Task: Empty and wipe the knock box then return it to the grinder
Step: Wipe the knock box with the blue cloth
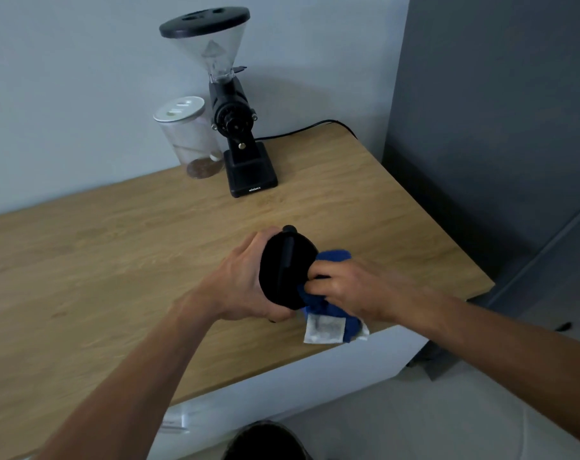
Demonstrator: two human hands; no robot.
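Note:
The black round knock box is tilted on its side above the wooden counter, its bar across the opening. My left hand grips it from the left. My right hand presses a blue cloth into the box's right side, fingers curled on the cloth. A white label hangs from the cloth's lower edge. The black grinder with a clear hopper stands at the back of the counter, by the wall.
A clear jar with a white lid and brown grounds at its bottom stands left of the grinder. The grinder's cable runs off the back right corner. A grey panel rises on the right. The counter's front edge runs just below my hands.

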